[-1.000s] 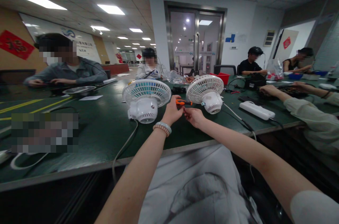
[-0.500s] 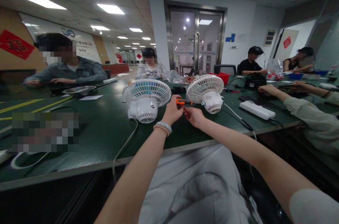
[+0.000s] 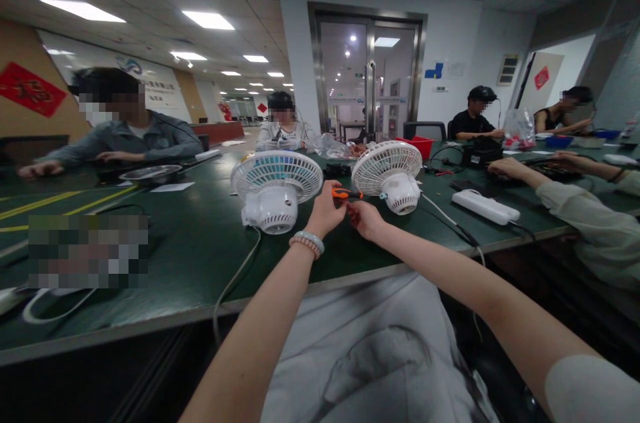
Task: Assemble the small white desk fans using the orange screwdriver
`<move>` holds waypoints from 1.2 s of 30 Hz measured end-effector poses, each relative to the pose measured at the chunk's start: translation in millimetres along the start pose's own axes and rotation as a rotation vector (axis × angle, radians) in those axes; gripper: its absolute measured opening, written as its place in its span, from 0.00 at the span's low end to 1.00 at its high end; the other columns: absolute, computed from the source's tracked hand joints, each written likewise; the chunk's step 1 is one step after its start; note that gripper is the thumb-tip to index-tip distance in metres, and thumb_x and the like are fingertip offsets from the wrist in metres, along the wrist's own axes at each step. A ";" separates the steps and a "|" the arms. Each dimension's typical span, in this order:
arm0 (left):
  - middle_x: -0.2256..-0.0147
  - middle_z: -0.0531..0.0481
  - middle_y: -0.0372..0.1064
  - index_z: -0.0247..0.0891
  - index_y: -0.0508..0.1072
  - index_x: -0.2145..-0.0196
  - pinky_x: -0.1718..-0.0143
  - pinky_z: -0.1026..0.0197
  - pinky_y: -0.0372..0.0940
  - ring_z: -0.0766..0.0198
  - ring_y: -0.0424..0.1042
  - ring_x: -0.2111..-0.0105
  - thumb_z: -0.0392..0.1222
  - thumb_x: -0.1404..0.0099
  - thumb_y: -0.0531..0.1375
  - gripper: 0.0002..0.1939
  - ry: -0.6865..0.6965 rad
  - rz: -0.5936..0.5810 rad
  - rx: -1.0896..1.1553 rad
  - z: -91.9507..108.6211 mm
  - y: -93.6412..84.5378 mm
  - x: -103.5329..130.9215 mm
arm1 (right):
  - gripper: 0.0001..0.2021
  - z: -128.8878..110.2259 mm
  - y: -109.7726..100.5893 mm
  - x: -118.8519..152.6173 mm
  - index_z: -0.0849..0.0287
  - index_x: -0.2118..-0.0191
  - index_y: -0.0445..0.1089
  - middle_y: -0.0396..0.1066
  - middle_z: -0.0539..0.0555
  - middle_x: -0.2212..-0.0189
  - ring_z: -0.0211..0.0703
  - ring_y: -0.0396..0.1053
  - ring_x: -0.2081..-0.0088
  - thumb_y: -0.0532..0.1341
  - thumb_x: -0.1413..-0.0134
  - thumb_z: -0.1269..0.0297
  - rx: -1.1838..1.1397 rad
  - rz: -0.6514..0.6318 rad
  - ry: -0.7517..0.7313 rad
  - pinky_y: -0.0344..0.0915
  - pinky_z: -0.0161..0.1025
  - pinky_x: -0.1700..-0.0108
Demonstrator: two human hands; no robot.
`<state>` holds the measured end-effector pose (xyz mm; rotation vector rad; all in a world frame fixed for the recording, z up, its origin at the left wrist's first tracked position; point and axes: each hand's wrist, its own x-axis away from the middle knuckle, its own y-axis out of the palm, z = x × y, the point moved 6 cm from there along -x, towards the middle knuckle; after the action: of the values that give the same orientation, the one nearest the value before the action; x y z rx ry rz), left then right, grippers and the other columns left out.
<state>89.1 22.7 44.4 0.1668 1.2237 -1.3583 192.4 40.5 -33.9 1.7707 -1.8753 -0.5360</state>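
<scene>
Two white fans rest on the green table (image 3: pixel 190 236), their round grilles facing away from me. My left hand (image 3: pixel 327 208) is between the left fan (image 3: pixel 273 206) and the right fan (image 3: pixel 400 190), closed on an orange and black screwdriver (image 3: pixel 347 194). Close beside it is my right hand (image 3: pixel 367 218), its fingers pinched near my left fingertips. Whatever is between those right fingers is too small to make out. A light blue-green knob shows on the right fan's side.
A white power strip (image 3: pixel 485 207) lies to the right, near a person's hands (image 3: pixel 515 171). Behind the fans are plastic bags and a red bin (image 3: pixel 420 146). A metal tray (image 3: pixel 153 173) is at the left, and cables hang over the front edge.
The person at the left has stretched an arm further out to the left along the table. My two hands and the fans have hardly moved.
</scene>
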 end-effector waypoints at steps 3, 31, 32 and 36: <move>0.63 0.49 0.65 0.39 0.58 0.56 0.62 0.59 0.65 0.64 0.70 0.67 0.33 0.50 0.57 0.22 -0.007 -0.009 0.004 0.3 0.0 0.1 | 0.04 0.1 0.3 -0.3 0.61 0.80 0.61 0.57 0.43 0.88 0.27 0.53 0.84 0.56 0.64 0.75 -0.006 0.004 -0.001 0.49 0.27 0.81; 0.62 0.47 0.63 0.37 0.58 0.55 0.58 0.56 0.61 0.62 0.66 0.63 0.43 0.41 0.52 0.16 -0.024 -0.025 -0.029 -1.0 -3.7 0.7 | 0.15 -81.4 27.9 66.0 0.59 0.81 0.57 0.58 0.48 0.83 0.34 0.56 0.78 0.50 0.47 0.60 1.288 -0.273 -1.103 0.51 0.33 0.72; 0.62 0.47 0.63 0.37 0.58 0.55 0.58 0.56 0.61 0.62 0.66 0.63 0.44 0.40 0.51 0.16 -0.027 -0.031 -0.025 -1.6 -3.6 0.9 | 0.13 -95.5 27.4 67.3 0.59 0.80 0.59 0.60 0.49 0.80 0.36 0.58 0.75 0.50 0.47 0.62 1.327 -0.268 -1.230 0.53 0.34 0.70; 0.62 0.47 0.64 0.37 0.58 0.55 0.57 0.56 0.60 0.62 0.66 0.63 0.45 0.39 0.50 0.16 -0.053 -0.044 -0.004 -5.1 -2.7 1.5 | 0.09 -134.7 2.8 49.3 0.61 0.64 0.66 0.66 0.57 0.66 0.45 0.61 0.60 0.53 0.53 0.69 1.473 -0.170 -1.494 0.56 0.40 0.57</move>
<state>83.7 24.6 42.6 0.1005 1.1919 -1.3902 269.9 -1.0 79.5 2.6938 -3.8201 -0.6536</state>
